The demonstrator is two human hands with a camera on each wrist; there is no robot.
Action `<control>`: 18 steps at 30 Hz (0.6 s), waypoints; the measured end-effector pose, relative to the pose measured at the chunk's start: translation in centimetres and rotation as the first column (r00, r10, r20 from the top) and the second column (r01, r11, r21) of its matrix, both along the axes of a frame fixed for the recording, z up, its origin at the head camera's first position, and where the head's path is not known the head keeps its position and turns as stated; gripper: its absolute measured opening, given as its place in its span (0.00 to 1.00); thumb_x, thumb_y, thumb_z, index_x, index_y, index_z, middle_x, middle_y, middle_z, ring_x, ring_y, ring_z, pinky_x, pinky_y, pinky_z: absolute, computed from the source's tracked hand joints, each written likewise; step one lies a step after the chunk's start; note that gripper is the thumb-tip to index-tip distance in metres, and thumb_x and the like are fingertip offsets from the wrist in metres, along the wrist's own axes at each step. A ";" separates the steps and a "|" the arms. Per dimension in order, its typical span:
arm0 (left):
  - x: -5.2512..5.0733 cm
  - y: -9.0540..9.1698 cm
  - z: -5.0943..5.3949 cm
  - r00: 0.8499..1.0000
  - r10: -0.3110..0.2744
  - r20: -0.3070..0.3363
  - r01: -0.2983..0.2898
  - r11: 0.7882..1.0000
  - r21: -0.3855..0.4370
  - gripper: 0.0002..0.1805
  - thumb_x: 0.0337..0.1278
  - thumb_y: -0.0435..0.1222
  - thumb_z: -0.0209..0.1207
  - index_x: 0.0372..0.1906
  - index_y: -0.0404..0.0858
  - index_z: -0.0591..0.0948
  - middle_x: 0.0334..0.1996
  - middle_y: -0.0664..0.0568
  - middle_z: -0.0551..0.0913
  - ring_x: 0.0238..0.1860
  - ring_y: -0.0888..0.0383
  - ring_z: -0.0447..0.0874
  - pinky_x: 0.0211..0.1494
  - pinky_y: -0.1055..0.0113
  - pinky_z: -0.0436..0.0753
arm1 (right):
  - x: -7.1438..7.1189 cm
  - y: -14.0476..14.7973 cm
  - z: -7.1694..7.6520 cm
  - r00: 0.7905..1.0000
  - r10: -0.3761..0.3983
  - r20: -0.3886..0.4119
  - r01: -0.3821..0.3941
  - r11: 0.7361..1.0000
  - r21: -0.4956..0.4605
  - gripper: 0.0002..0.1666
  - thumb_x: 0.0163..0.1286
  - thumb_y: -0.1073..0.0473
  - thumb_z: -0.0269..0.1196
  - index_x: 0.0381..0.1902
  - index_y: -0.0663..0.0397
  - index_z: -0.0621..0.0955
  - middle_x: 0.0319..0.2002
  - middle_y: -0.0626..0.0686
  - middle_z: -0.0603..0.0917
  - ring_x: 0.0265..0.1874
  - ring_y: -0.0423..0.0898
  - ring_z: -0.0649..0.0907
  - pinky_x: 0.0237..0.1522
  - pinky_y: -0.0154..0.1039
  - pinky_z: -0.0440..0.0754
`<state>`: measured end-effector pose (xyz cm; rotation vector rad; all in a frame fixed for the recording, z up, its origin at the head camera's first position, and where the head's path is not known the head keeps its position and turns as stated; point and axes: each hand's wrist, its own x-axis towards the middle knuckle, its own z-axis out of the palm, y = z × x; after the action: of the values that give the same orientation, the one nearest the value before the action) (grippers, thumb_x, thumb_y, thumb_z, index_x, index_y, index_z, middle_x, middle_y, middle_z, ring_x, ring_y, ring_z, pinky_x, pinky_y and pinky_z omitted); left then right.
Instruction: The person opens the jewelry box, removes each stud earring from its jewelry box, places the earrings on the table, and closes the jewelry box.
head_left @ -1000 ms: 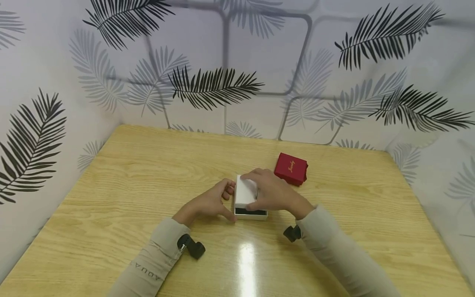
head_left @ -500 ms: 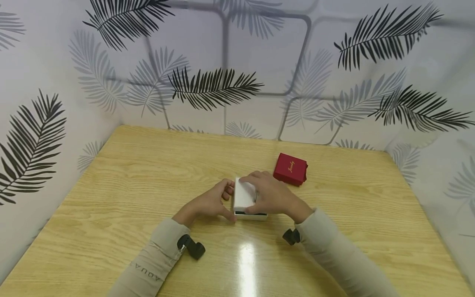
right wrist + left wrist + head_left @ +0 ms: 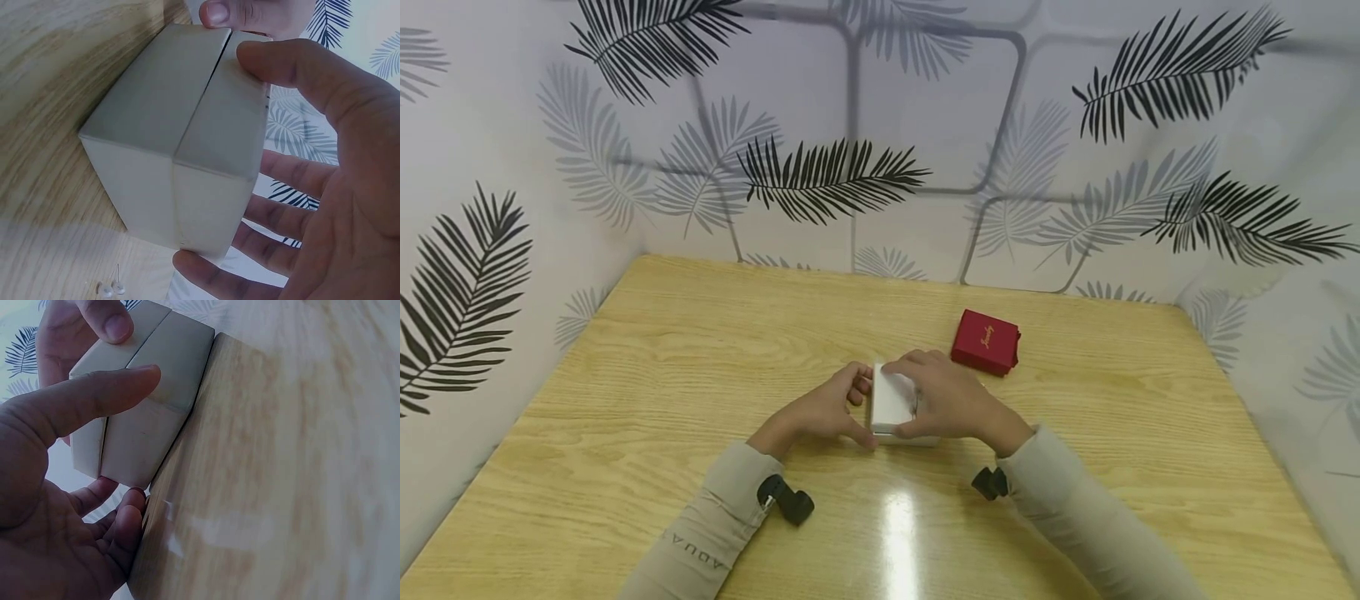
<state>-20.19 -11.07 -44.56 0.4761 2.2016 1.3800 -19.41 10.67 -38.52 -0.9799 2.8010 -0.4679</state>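
A small white lidded box (image 3: 892, 402) stands on the table between both hands. Its lid (image 3: 219, 119) sits on the base (image 3: 147, 94), with a thin dark seam between them. My right hand (image 3: 951, 396) grips the lid from the right, thumb on the near side and fingers reaching over to the far side. From the left, my left hand (image 3: 831, 407) holds the base, its thumb (image 3: 134, 387) against the near side and its fingers curled at the far side. What is inside the box is hidden.
A red box (image 3: 987, 342) with gold lettering lies behind and right of the white box. A pair of pearl-like earrings (image 3: 111, 289) lies on the wooden table (image 3: 737, 333), beside the white box. A patterned wall (image 3: 910, 225) borders the table's back edge.
My right hand has moved the lid down and slightly toward me. The dark opening at the box's near end has narrowed to a thin seam. My left hand has stayed in place.
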 end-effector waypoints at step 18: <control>0.0 0.0 -0.1 1.000 -0.004 -0.004 0.005 1.000 0.016 0.49 0.39 0.30 0.77 0.67 0.37 0.61 0.57 0.44 0.66 0.54 0.51 0.63 0.53 0.62 0.69 | 0.3 0.1 -0.1 1.000 0.006 -0.002 -0.006 1.000 -0.003 0.44 0.50 0.47 0.77 0.65 0.47 0.76 0.62 0.53 0.79 0.52 0.50 0.78 0.46 0.44 0.80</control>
<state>-20.22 -11.09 -44.61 0.4891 2.1928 1.3959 -19.09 10.74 -38.65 -0.9892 2.7996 -0.4700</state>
